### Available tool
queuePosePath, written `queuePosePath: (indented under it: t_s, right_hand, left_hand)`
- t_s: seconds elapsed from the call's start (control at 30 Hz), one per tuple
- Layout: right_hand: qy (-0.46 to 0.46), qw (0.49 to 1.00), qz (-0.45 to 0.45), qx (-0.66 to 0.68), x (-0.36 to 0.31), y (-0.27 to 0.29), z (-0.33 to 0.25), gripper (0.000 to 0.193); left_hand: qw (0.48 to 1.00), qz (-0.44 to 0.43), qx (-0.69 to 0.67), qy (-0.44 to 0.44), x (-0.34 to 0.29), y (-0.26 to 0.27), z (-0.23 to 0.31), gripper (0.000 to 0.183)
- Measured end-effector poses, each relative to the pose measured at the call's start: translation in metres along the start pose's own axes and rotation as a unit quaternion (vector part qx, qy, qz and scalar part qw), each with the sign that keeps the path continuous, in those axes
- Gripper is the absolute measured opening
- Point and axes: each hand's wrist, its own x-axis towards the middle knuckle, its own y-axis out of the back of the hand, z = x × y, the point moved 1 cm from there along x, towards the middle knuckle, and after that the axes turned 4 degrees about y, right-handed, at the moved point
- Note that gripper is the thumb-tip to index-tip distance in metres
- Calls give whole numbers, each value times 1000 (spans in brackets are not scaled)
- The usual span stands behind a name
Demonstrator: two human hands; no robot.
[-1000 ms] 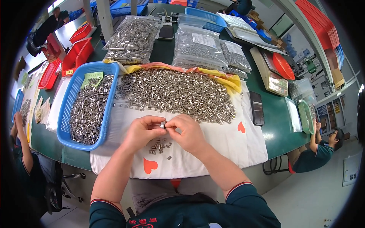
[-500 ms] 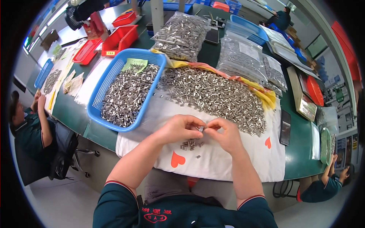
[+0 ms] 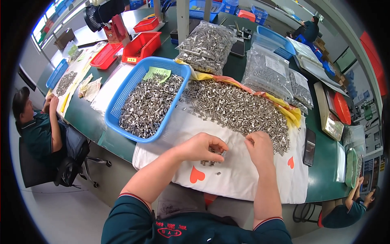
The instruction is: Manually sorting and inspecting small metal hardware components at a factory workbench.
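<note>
Leftmost of what matters to me is the blue perforated plastic basket (image 3: 120, 99), loaded with small grey metal pieces; singly I judge those light, but a full basket would feel heavy and want both side rims gripped. Just right of it I have the left hand (image 3: 199, 147), thumb and forefinger curled nearly together, with a small bright metal piece (image 3: 224, 153) seemingly pinched at their tips; its exact shape is too small for me to read. I expect it to be stiff, light and rather slick, hard to crush but easy to let slip, so I would take it across its sides with the finger pads, clear of the ends. Below those fingertips a loose cluster of short silver metal cylinders (image 3: 209, 163) lies on the white cloth with red hearts (image 3: 243, 183); being round, they look apt to roll if nudged. Beyond spreads the broad heap of shiny metal cylinders (image 3: 243, 112), which I judge would shift as I pick from its edge. The right hand (image 3: 260, 146) is beside that edge, fingers bent inward and close to the thumb; I cannot tell whether they hold anything.
</note>
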Motion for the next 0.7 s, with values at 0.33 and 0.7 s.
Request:
queuePosePath:
  t_s: [0.33, 0.7]
  right_hand:
    - [2, 1000, -13, -11, -3, 0, 11, 0]
    - [-8, 1000, -6, -18, -1, -3, 10, 2]
  left_hand:
    - [1000, 2, 1, -9, 1, -1, -1, 34]
    - [1000, -2, -19, -6, 3, 0, -1, 34]
